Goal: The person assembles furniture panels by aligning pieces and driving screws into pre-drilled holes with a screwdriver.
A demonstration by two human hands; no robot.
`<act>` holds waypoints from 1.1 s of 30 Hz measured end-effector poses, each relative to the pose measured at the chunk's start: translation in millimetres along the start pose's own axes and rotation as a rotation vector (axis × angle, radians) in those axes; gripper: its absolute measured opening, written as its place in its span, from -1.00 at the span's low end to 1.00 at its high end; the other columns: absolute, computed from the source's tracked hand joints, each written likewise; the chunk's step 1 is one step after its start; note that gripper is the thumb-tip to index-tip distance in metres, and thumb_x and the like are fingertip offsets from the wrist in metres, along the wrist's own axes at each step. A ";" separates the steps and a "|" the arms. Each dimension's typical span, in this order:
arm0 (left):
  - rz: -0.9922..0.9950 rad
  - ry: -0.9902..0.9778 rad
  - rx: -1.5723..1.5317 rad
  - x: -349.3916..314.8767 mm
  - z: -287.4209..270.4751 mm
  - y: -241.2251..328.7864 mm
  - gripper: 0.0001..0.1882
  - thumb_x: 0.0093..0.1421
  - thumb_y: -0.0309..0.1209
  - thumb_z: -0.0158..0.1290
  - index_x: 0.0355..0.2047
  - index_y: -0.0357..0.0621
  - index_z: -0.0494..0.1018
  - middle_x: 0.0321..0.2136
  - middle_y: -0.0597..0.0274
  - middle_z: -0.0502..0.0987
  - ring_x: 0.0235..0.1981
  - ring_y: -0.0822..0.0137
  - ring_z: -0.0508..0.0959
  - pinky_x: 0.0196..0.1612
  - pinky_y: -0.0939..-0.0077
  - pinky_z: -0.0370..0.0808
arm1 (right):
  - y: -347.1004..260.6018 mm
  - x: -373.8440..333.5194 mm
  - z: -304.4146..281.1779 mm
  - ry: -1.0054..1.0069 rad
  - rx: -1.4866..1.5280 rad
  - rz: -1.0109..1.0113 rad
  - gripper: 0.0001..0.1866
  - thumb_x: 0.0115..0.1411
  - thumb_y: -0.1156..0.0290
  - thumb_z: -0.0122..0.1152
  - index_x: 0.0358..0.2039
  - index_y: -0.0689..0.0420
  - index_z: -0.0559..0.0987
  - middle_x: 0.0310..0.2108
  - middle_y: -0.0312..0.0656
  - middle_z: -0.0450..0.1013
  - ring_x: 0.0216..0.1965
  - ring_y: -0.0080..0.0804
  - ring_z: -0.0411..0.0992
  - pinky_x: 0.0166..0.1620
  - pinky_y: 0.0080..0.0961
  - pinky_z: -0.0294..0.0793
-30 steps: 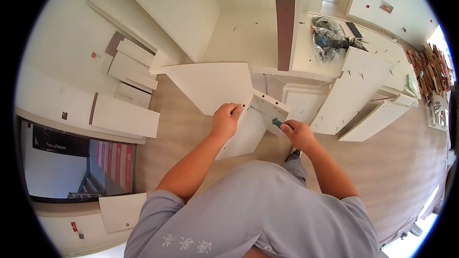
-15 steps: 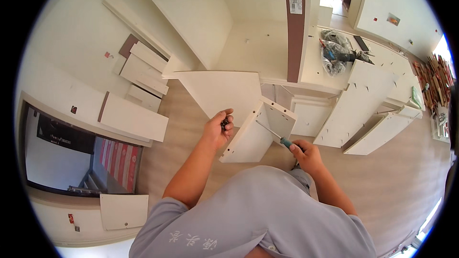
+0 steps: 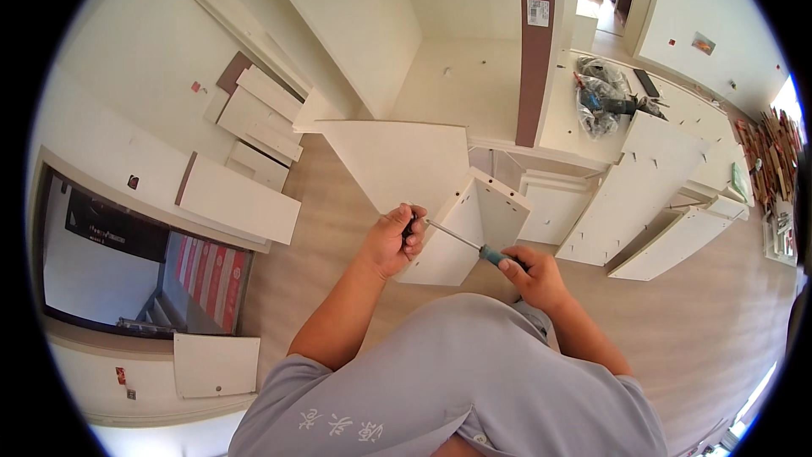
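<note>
Mid-frame, left hand (image 3: 392,244) fingers curl round small dark parts (image 3: 411,227), right hand (image 3: 539,279) fingers clamp screwdriver (image 3: 491,255); tip slipping could knock parts loose.

Worn on the head, the left of two side-by-side cameras looks steeply down and somewhat forward through a wide fisheye lens, bending straight edges toward its round rim. The grey shirt (image 3: 457,364) is nearest, the left hand (image 3: 396,241) and right hand (image 3: 534,278) lie mid-view, the white cupboard (image 3: 461,89) stands farther ahead, and the wood pile (image 3: 765,161) far right.
</note>
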State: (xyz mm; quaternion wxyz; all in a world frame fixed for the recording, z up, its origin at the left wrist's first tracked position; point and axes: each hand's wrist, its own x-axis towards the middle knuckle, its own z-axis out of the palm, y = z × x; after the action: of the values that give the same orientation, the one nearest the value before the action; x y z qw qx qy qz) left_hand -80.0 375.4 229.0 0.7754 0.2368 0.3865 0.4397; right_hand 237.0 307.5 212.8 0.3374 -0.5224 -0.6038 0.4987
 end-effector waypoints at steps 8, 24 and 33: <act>0.066 -0.064 0.030 5.5 -4.5 -7.0 -0.67 0.19 -0.19 0.39 -0.30 -0.09 0.50 -0.57 0.41 0.43 -0.57 0.53 0.37 -0.54 0.60 0.28 | -4.3 1.5 0.4 -0.035 -0.031 -0.033 -0.68 0.37 0.19 0.32 -0.10 0.21 0.66 -0.43 -0.24 0.52 -0.39 -0.51 0.39 -0.30 -0.48 0.43; 0.175 0.008 0.312 8.9 37.3 -21.0 -0.65 0.19 -0.25 0.42 -0.37 -0.09 0.43 -0.62 0.38 0.42 -0.66 0.54 0.31 -0.59 0.62 0.23 | 10.1 -5.2 -2.0 0.204 -0.224 -0.131 -0.68 0.24 0.15 0.42 -0.08 0.03 0.69 -0.35 -0.18 0.58 -0.36 -0.13 0.56 -0.27 -0.28 0.55; 0.349 0.087 0.320 15.8 42.8 -24.9 -0.69 0.21 -0.25 0.38 -0.35 -0.04 0.43 -0.58 0.37 0.46 -0.65 0.53 0.34 -0.61 0.62 0.23 | 12.8 -9.6 -15.1 0.180 -0.146 -0.242 -0.67 0.20 0.18 0.45 -0.09 0.06 0.68 -0.35 -0.17 0.56 -0.38 -0.12 0.54 -0.28 -0.29 0.55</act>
State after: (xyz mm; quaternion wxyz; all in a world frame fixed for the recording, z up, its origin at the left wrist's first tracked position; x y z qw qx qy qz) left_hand -28.0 375.4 230.5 0.6227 0.4006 0.4376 0.5102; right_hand 256.9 301.4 205.8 0.4089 -0.5112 -0.6644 0.3606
